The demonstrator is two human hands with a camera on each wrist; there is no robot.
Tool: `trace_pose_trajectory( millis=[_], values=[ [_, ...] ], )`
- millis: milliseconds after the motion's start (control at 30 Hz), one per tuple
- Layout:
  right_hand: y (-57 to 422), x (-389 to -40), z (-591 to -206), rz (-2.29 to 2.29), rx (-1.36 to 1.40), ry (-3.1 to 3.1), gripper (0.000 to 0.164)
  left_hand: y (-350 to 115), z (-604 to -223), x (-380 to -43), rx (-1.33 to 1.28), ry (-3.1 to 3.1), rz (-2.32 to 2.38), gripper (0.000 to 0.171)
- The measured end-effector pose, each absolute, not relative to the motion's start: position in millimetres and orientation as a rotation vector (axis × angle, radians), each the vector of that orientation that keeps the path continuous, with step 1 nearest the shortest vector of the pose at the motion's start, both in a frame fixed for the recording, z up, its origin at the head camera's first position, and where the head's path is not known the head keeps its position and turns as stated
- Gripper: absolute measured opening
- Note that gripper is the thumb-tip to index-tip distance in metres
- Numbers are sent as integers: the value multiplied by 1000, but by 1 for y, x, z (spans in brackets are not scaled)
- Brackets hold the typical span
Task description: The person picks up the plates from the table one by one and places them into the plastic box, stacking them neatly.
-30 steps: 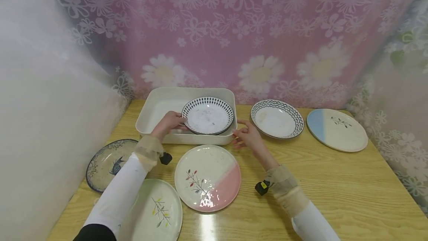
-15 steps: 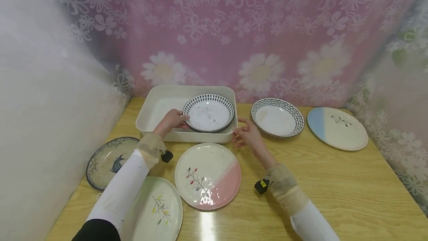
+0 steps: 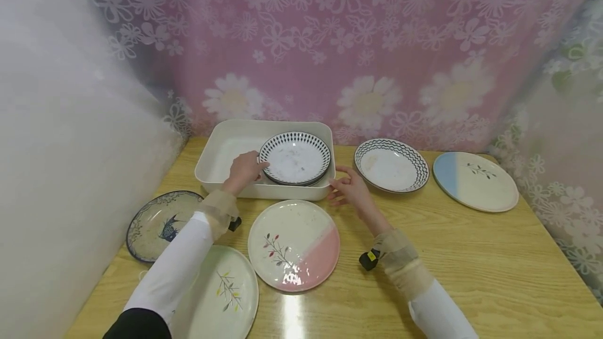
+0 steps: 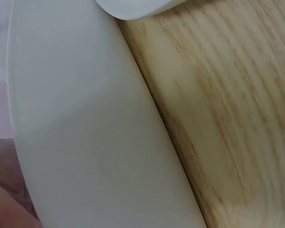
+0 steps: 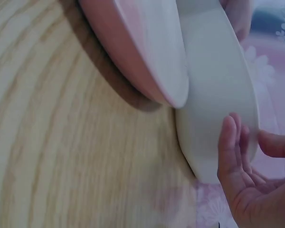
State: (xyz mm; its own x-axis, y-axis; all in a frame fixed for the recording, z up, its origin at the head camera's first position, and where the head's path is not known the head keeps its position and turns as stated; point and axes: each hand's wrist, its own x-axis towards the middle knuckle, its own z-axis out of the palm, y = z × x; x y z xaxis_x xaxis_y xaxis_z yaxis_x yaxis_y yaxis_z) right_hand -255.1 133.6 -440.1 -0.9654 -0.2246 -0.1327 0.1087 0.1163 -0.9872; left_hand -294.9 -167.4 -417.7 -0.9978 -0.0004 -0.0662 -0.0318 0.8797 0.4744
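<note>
A deep white plate with a black diamond border [image 3: 294,158] lies at the right side of a cream rectangular bin [image 3: 226,153], with another dark rim showing under it. My left hand [image 3: 245,170] reaches over the bin's front wall and pinches the plate's left rim, its thumb on top. In the left wrist view, the bin wall [image 4: 95,118] hides most of that hand. My right hand [image 3: 349,190] touches the bin's front right corner. In the right wrist view, its fingers [image 5: 228,147] are nearly straight along the outer wall and the thumb is at the rim.
A cream-and-pink plate [image 3: 294,245] lies in front of the bin. To the left are a blue fish plate [image 3: 155,224] and a pale green plate [image 3: 231,292], partly under my left arm. A wavy-bordered plate [image 3: 391,166] and a blue-and-cream plate [image 3: 476,182] stand right.
My left hand has turned slightly at the plate's rim, its fingers now more bunched. The right hand stays at the bin's corner. The whole head view has shifted a little.
</note>
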Motion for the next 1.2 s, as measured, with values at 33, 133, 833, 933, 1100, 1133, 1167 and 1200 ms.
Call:
trace_pose_trajectory(
  millis=[33,133,833,933,1100,1133,1167,1200],
  values=[
    [137,-255,-440,-1924,-135,2152,53,-168,-417,-293,-23,2993,748,49],
    [155,-255,-436,-1902,-185,2206,49,-172,-417,-289,2,3016,748,46],
    [322,-252,-437,-1890,329,2264,78,-167,-409,-277,93,3207,1021,29],
    [323,-256,-442,-1951,246,2109,76,-161,-405,-266,173,3172,1146,27],
    [318,-266,-446,-2061,251,1847,70,-150,-399,-248,257,3121,1282,25],
    [316,-267,-446,-2077,266,1813,69,-148,-399,-245,269,3108,1301,25],
    [314,-268,-446,-2103,286,1778,69,-146,-399,-242,278,3097,1310,25],
    [312,-269,-445,-2112,304,1768,69,-144,-399,-240,287,3081,1317,25]
  ],
)
